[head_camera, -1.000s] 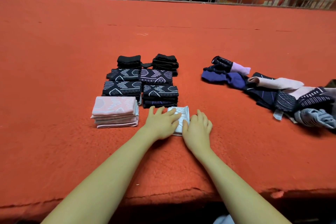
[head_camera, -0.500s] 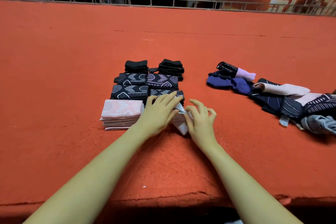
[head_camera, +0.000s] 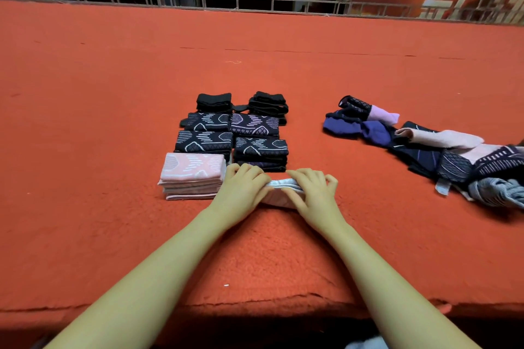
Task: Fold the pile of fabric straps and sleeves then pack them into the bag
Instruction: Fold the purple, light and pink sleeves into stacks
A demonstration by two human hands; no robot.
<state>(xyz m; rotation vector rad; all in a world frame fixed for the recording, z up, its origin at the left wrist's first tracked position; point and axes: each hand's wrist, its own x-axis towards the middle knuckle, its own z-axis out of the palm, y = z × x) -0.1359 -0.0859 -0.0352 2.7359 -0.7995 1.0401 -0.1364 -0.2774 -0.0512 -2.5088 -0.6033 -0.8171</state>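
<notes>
1. Here, both hands work a pale grey-white patterned fabric sleeve [head_camera: 279, 193] lying on the red felt-covered bench [head_camera: 113, 93]: the left hand [head_camera: 241, 193] and right hand [head_camera: 312, 193] curl their fingers over it and grip its two ends, mid-fold by the look of it.
2. Done so far: a stack of folded pink patterned sleeves [head_camera: 192, 176] sits just left of the hands, with several stacks of folded dark navy patterned sleeves [head_camera: 232, 139] and folded black fabric straps [head_camera: 241, 103] in rows behind.
3. Left to fold: a loose heap of navy, purple, pink and grey sleeves [head_camera: 425, 150] sprawls well apart to the right.
4. No bag is in view, so packing appears not yet begun; the job looks past halfway on folding only.
</notes>
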